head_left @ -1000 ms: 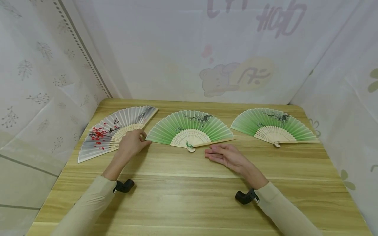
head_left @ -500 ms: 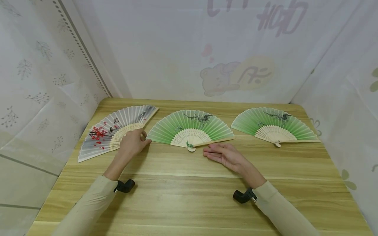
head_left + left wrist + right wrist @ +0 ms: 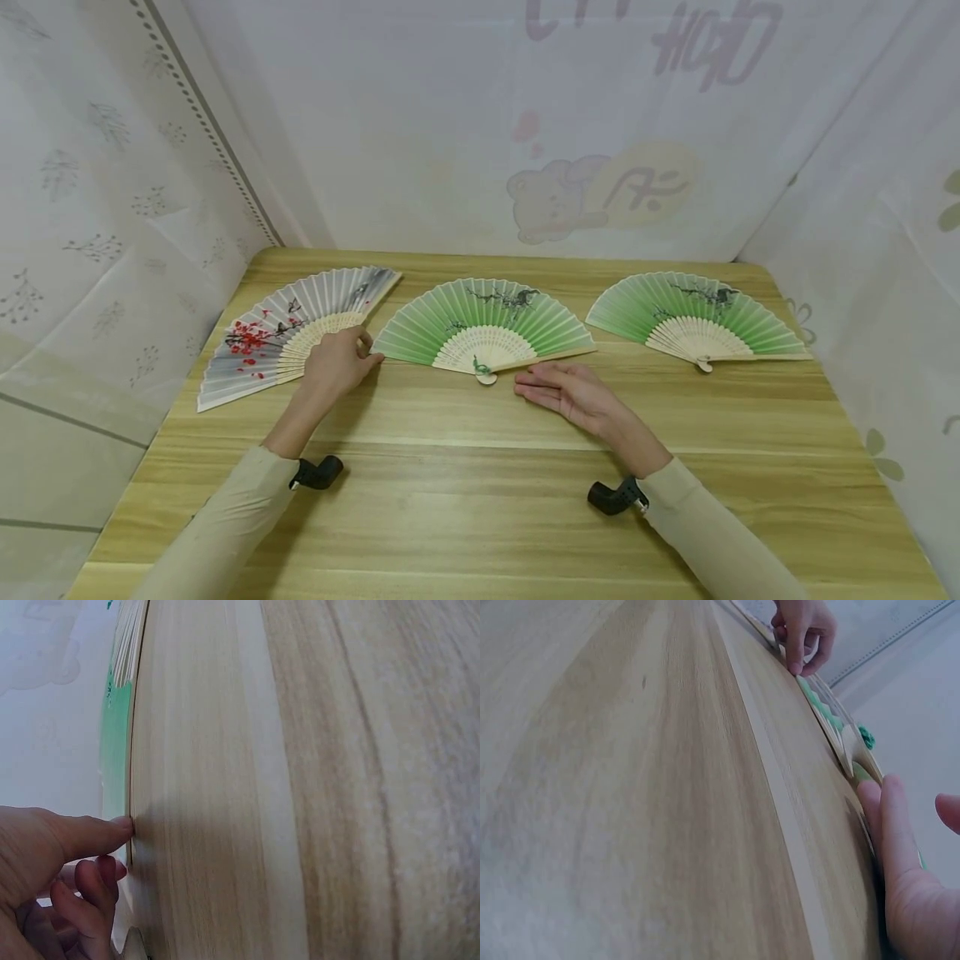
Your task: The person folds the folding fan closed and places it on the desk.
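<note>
In the head view, a green folding fan (image 3: 487,312) with a dark branch print lies spread in the middle of the table. My left hand (image 3: 336,364) pinches its left end between thumb and curled fingers, as the left wrist view shows with the thumb (image 3: 105,834) on the fan's edge. My right hand (image 3: 577,396) lies along the fan's lower right rib, its fingers nearly straight and touching the edge. A white and grey folding fan (image 3: 262,346) with red blossoms lies at the left, its pivot end hidden behind my left hand.
Another spread green folding fan (image 3: 693,312) lies at the right of the wooden table (image 3: 465,500). Patterned white cloth (image 3: 420,167) hangs behind the table and on both sides. Each wrist carries a black camera mount (image 3: 318,472).
My right hand has shifted slightly left and up, against the middle fan's lower edge. The left hand and the fans look almost unmoved.
</note>
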`<state>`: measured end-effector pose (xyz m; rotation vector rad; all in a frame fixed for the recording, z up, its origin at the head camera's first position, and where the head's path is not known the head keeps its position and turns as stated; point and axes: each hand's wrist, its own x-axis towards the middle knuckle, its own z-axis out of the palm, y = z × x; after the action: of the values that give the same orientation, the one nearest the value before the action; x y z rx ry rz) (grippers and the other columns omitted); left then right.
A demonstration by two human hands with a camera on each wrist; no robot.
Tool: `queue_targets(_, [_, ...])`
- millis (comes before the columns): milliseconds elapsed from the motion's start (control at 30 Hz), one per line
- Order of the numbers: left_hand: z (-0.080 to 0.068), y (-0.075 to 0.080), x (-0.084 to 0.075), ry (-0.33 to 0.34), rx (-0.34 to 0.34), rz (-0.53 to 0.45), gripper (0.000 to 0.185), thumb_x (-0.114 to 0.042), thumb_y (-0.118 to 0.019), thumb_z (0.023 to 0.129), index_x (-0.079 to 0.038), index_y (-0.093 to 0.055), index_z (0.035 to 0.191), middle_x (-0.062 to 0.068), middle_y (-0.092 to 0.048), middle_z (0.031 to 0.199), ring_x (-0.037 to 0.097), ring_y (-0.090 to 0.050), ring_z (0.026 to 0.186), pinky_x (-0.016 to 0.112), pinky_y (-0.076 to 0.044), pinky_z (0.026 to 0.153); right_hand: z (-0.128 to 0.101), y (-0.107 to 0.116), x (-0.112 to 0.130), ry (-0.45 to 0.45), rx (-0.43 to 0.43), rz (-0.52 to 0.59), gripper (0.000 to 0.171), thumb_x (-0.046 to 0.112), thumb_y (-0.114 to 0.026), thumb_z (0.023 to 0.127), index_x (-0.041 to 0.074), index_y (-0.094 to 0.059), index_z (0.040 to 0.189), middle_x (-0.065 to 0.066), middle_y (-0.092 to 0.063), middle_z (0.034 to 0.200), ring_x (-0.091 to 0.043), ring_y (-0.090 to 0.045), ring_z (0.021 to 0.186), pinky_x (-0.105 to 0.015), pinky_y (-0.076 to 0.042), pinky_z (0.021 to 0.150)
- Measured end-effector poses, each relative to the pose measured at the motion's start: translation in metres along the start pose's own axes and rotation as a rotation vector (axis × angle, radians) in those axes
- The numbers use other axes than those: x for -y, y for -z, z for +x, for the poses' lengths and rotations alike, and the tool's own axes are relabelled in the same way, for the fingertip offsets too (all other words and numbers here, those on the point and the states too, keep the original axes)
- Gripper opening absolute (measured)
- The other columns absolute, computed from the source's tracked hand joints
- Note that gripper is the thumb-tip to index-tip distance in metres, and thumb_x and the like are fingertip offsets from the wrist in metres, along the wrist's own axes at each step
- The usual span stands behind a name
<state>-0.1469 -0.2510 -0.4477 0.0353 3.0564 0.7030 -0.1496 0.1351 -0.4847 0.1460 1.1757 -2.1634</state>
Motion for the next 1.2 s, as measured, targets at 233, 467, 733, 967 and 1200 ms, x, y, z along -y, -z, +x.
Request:
queue_targets(233, [0.001,0.0,-0.001,0.016,0.009,-0.005,0.029,-0.021,-0.08,0.089,0.001,-0.066,0.1,0.006,-0.065,0.075,0.03,-0.062,0.067,0.048,-0.051,0.057,0.001,-0.008,-0.003,0.009,-0.047,0.045,0.029,-0.006,-0.049,0.105,-0.018,-0.046,0.132,-0.035,-0.049,0.138,-0.042,-0.053,0.128,-0.042,-0.046,0.104])
queue_targets(467, [0.0,0.0,-0.001,0.023,0.016,-0.009,0.028,-0.021,-0.08,0.09,0.002,-0.065,0.1,0.007,-0.067,0.076,0.029,-0.063,0.066,0.048,-0.052,0.057,0.002,-0.015,-0.008,0.047,-0.098,0.057,0.028,-0.006,-0.054,0.103,-0.016,-0.051,0.129,-0.032,-0.055,0.132,-0.04,-0.056,0.125,-0.041,-0.047,0.103])
queue_targets(733, [0.001,-0.001,-0.001,0.02,0.012,-0.022,0.032,-0.023,-0.079,0.09,0.003,-0.065,0.101,0.009,-0.068,0.076,0.032,-0.064,0.068,0.05,-0.052,0.059,0.009,-0.024,-0.014,0.103,-0.188,0.072,0.029,-0.011,-0.057,0.1,-0.019,-0.053,0.127,-0.029,-0.063,0.121,-0.036,-0.063,0.116,-0.038,-0.05,0.099])
queue_targets(967, [0.001,-0.002,0.0,0.022,0.002,-0.026,0.034,-0.025,-0.079,0.09,0.003,-0.065,0.101,0.008,-0.067,0.075,0.034,-0.065,0.069,0.052,-0.052,0.059,0.014,-0.03,-0.014,0.096,-0.259,0.043,0.018,-0.008,-0.058,0.1,-0.014,-0.057,0.117,-0.026,-0.068,0.11,-0.032,-0.07,0.102,-0.035,-0.055,0.091])
queue_targets(1200, [0.002,-0.005,0.001,0.013,-0.002,-0.055,0.036,-0.025,-0.079,0.09,0.004,-0.064,0.104,0.01,-0.069,0.078,0.035,-0.066,0.071,0.053,-0.053,0.061,0.015,-0.03,-0.013,0.066,-0.296,0.008,0.014,-0.003,-0.058,0.102,-0.011,-0.058,0.114,-0.024,-0.07,0.106,-0.03,-0.073,0.095,-0.032,-0.058,0.084])
